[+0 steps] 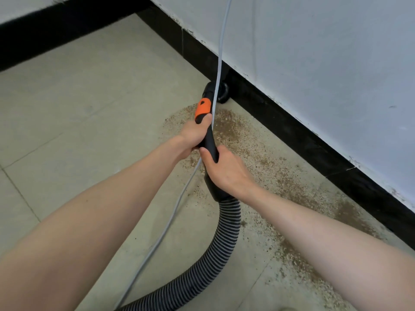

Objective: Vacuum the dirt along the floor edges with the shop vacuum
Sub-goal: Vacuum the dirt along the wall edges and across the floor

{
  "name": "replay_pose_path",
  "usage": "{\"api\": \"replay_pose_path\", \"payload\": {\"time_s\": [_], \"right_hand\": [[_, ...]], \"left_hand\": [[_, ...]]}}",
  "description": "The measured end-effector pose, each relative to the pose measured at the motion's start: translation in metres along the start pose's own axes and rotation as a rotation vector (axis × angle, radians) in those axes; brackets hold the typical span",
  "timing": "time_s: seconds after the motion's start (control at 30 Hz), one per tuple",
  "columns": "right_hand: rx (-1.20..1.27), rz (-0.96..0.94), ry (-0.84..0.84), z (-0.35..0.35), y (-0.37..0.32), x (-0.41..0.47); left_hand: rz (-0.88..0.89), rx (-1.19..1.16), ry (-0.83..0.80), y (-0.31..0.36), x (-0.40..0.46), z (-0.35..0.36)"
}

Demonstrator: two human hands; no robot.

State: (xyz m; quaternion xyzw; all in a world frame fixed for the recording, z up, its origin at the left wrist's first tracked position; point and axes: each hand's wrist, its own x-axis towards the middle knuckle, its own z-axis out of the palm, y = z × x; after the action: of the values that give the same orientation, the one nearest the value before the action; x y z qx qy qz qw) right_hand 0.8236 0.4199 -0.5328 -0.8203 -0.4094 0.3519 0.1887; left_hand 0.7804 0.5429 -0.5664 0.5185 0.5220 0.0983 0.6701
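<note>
Both hands hold the vacuum wand at the floor edge.

The tiled floor (78, 113) meets a black baseboard (292, 131); brown dirt (269, 176) spreads along it from frame centre to lower right. The ribbed hose (215, 254) curves up to the black wand (210, 142), nozzle (221, 92) touching the baseboard. The left hand (194, 136) and right hand (224, 170) curl their fingers tightly around it; a grey cord (219, 63) hangs across.
</note>
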Motion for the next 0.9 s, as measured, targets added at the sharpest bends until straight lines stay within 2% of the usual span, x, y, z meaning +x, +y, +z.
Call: {"api": "replay_pose_path", "payload": {"time_s": [0.33,0.5,0.7,0.8,0.9], "right_hand": [[0.099,-0.127,-0.095,0.012,-0.027,0.022],[0.119,-0.111,-0.072,0.021,-0.011,-0.007],[0.188,-0.021,-0.007,0.023,0.013,-0.038],[0.225,0.029,0.020,0.022,0.020,-0.045],[0.294,0.087,0.034,0.021,0.028,-0.052]], "left_hand": [[0.096,0.121,0.217,-0.001,-0.007,-0.040],[0.095,0.054,0.037,-0.015,-0.031,-0.037],[-0.015,0.078,-0.149,-0.015,-0.042,-0.012],[-0.041,0.106,-0.178,-0.016,-0.039,0.002],[0.004,0.186,-0.186,-0.022,-0.034,0.013]]}}
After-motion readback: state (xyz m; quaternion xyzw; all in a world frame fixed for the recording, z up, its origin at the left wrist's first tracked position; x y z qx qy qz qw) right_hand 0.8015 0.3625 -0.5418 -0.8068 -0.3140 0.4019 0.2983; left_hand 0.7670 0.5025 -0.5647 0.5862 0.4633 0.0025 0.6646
